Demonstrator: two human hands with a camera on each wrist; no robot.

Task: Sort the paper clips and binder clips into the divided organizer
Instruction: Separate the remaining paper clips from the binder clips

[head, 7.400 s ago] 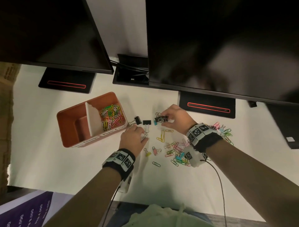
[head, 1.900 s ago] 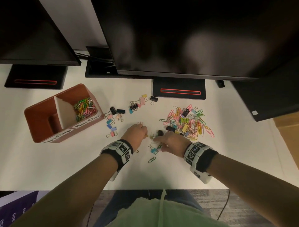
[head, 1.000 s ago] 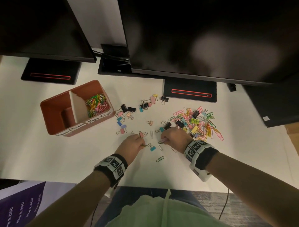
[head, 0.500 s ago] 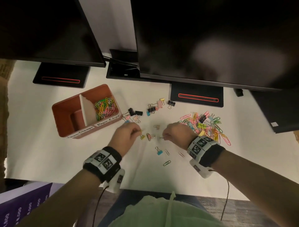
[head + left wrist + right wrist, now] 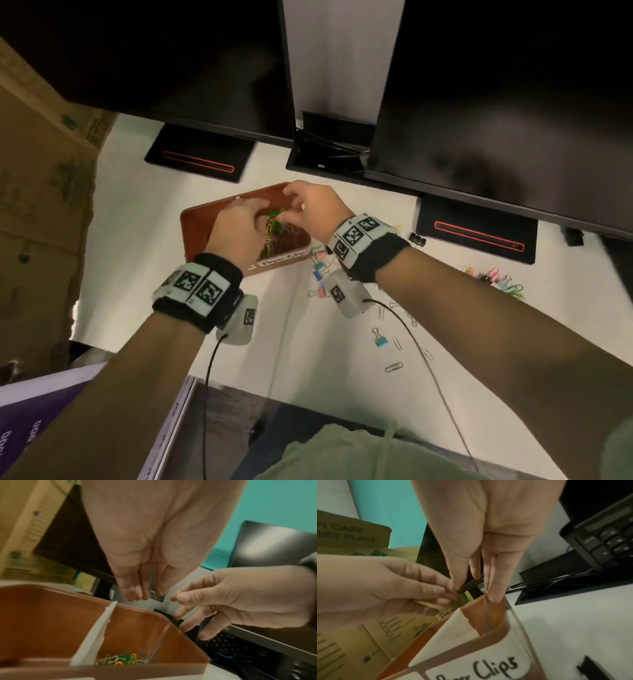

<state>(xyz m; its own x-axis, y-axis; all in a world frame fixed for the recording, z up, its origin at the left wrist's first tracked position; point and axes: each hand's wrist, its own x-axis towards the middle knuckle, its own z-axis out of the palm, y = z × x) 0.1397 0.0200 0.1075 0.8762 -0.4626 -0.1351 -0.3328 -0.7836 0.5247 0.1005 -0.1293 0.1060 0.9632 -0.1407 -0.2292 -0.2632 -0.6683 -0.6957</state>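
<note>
fingers [image 5: 274,214] now over organizer [image 5: 195,233]

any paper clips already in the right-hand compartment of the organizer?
Yes: the left wrist view shows yellow and green paper clips on the floor of the organizer, right of the white divider.

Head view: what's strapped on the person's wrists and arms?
Bare forearms, no sleeves. Each wrist wears a black band faced with pale square black-and-white fiducial tags; the right band matches. A grey camera pod hangs under each wrist, tagged too, with a thin black cable trailing back.
</note>
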